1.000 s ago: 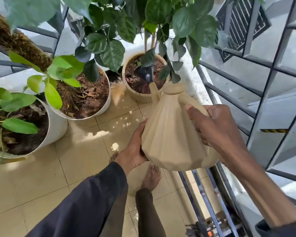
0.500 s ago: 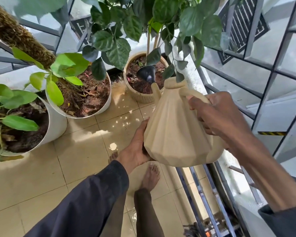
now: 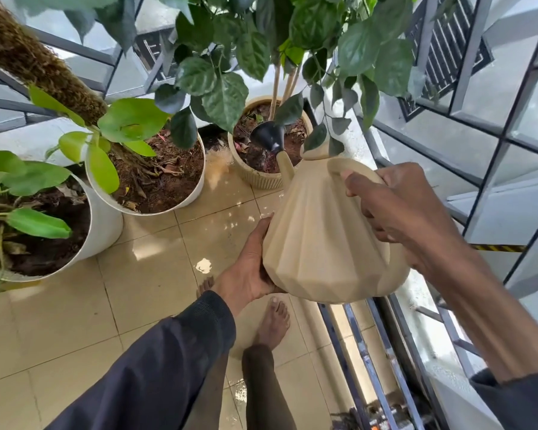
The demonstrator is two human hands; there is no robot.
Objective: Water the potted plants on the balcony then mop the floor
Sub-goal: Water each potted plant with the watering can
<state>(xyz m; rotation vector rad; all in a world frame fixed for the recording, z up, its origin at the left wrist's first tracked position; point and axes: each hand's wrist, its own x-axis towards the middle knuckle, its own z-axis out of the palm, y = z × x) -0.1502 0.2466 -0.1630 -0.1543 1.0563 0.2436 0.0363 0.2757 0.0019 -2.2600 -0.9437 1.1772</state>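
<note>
I hold a beige faceted watering can [image 3: 320,240] tilted forward over the tiled floor. My right hand [image 3: 395,209] grips its handle from above; my left hand [image 3: 249,268] supports its lower side. Its black rose [image 3: 267,136] hangs over the soil of a beige ribbed pot [image 3: 261,178] with dark green leaves, and thin streams of water fall onto the soil. Left of it stand a white pot [image 3: 187,193] with a moss pole and another white pot [image 3: 103,225] at the far left.
A dark metal railing [image 3: 466,141] runs along the right and behind the pots. The beige floor tiles [image 3: 143,299] show wet patches. My bare feet [image 3: 274,321] stand under the can. Sliding-door tracks [image 3: 367,361] lie at the lower right.
The can has tipped further forward and its rose has moved lower over the ribbed pot's soil; water now falls from it. Both hands keep their hold.
</note>
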